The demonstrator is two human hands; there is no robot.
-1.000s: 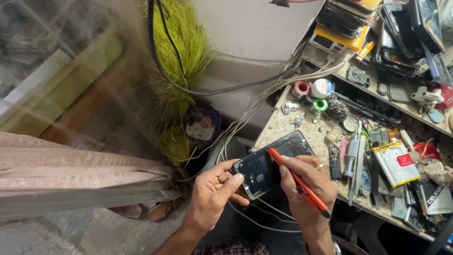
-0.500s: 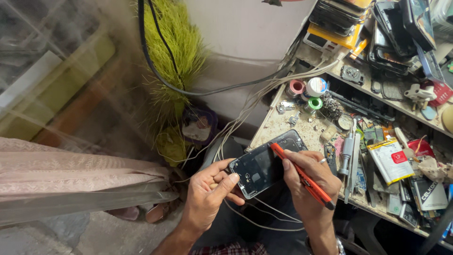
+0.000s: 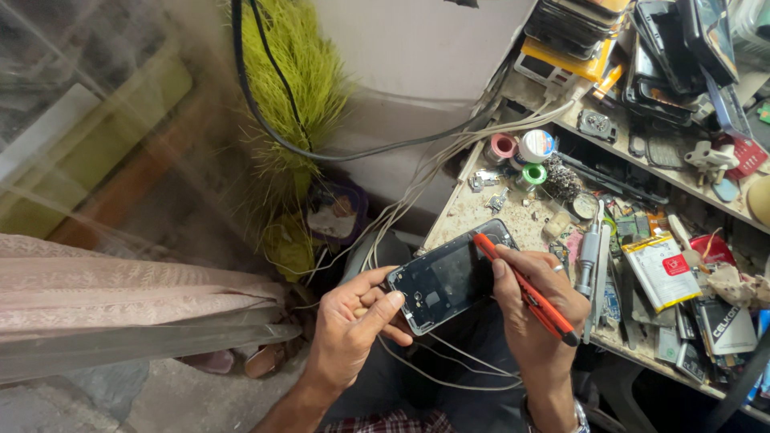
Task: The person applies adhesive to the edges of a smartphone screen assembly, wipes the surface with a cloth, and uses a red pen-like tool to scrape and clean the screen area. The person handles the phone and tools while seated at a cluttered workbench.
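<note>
A single head-worn camera looks steeply down from above, close over the person's lap. The left hand (image 3: 349,321) and right hand (image 3: 533,309) sit low in the centre, a cluttered workbench (image 3: 481,204) fills the right side, and the floor (image 3: 160,401) lies lower left.

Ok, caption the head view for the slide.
Left hand grips an opened black phone while the right hand works an orange screwdriver at its edge, beside a cluttered workbench.
</note>
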